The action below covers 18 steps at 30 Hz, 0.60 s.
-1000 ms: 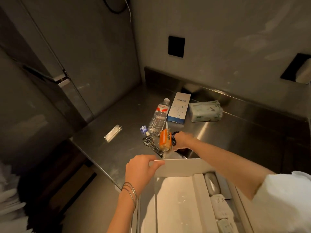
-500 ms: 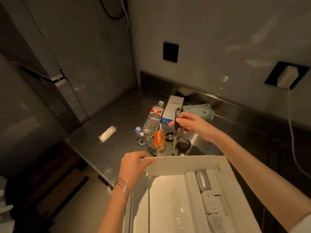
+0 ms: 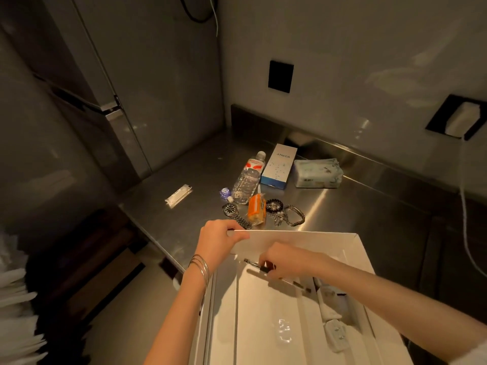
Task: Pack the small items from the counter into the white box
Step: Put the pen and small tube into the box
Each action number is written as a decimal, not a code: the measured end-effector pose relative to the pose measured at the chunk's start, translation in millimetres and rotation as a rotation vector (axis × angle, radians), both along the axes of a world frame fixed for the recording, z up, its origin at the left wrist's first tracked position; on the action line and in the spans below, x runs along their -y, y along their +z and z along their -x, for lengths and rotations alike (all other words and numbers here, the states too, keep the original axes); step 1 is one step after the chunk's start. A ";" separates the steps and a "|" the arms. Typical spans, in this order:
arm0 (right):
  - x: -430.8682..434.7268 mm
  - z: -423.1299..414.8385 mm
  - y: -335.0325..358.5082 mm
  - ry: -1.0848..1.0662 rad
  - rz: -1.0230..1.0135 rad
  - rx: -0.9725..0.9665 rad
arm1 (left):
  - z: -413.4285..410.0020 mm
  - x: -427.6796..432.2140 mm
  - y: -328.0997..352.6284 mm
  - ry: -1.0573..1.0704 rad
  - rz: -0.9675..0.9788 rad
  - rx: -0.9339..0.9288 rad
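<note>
The white box (image 3: pixel 297 241) sits open at the counter's near edge. My left hand (image 3: pixel 218 239) grips its far left corner. My right hand (image 3: pixel 283 260) is inside the box and pinches a thin dark pen-like stick (image 3: pixel 254 264), low over the big left compartment. White plug adapters (image 3: pixel 333 330) lie in the right slot. On the steel counter (image 3: pixel 355 206) beyond the box lie a wristwatch (image 3: pixel 233 210), an orange packet (image 3: pixel 257 212), a dark bead bracelet (image 3: pixel 274 206), a silver chain bracelet (image 3: pixel 293 216) and a small blue item (image 3: pixel 224 192).
Farther back lie a plastic water bottle (image 3: pixel 246 180), a blue-and-white Anker carton (image 3: pixel 279 165) and a tissue pack (image 3: pixel 317 172). A clear sachet (image 3: pixel 178 195) lies alone at the left. A wall recess (image 3: pixel 459 118) holds tissues, with a white cable hanging by it.
My right hand has carried the dark stick from above the counter items back and down into the box. My left hand has kept its grip on the box corner.
</note>
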State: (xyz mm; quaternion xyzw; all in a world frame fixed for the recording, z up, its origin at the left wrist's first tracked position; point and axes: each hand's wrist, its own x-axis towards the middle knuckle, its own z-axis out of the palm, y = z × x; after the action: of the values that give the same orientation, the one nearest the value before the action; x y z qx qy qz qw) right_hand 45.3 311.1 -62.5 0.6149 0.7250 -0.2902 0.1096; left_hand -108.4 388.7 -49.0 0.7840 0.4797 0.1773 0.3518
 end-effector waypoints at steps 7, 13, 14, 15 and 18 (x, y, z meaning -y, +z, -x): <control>-0.4 6.4 -27.7 -0.367 0.051 -0.257 | -1.1 2.2 2.0 0.006 -0.007 0.007; 25.1 2.3 -46.8 -0.228 0.007 -0.077 | -1.9 3.4 3.3 0.005 -0.017 0.005; 26.0 -0.6 -47.3 -0.154 -0.049 -0.009 | -1.9 3.2 3.0 0.001 -0.020 0.003; 26.6 -4.4 -45.9 -0.076 -0.105 0.093 | -2.0 2.7 2.4 -0.001 -0.019 0.001; 25.8 -15.9 -39.4 0.071 -0.138 0.382 | -2.5 1.4 0.4 -0.007 -0.023 0.004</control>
State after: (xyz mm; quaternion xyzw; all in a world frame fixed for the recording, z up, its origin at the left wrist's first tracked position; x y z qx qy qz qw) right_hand 61.1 285.3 -101.9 0.6390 0.7303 -0.1139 0.2130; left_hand -105.9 387.3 -48.7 0.7892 0.4743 0.1834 0.3443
